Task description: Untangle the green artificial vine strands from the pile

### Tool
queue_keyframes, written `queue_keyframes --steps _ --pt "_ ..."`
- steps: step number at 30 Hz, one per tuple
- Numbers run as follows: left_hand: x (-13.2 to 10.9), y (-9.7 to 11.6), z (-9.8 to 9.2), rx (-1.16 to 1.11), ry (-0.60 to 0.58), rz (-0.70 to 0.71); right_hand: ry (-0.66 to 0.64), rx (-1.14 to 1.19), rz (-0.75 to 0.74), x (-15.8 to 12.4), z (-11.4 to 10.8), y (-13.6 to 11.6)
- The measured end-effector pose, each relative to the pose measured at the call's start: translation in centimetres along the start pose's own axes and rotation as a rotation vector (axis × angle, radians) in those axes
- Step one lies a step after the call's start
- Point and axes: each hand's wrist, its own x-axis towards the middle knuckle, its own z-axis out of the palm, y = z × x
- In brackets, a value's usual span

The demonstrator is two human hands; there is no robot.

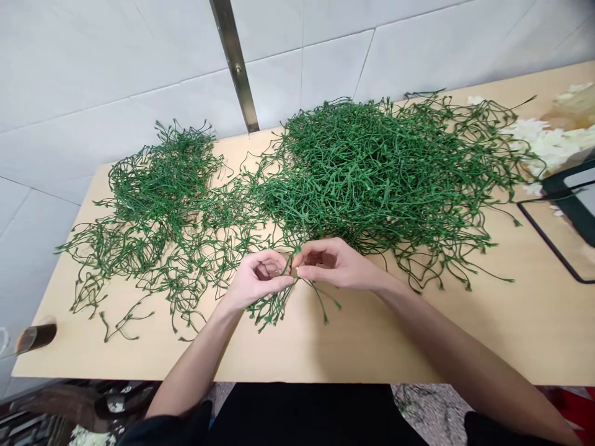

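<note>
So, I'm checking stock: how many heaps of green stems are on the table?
2: a small heap at the left and a big heap in the middle, their edges tangled. A few loose stems are pinched between the left hand and right hand.

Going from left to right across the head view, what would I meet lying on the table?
Dark cylinder, smaller pile of green stems, larger pile of green stems, white petals.
</note>
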Motion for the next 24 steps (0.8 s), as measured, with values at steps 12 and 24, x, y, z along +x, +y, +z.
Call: queue_keyframes --steps 12,24 --pt "-0.1 -0.4 -0.1 0.057 -0.009 0.046 -0.048 0.111 0.063 0.0 0.2 1.1" --pt "-0.3 0.6 0.7 0.099 0.054 -0.003 -0.009 0.059 0.062 0.2 0.1 1.2"
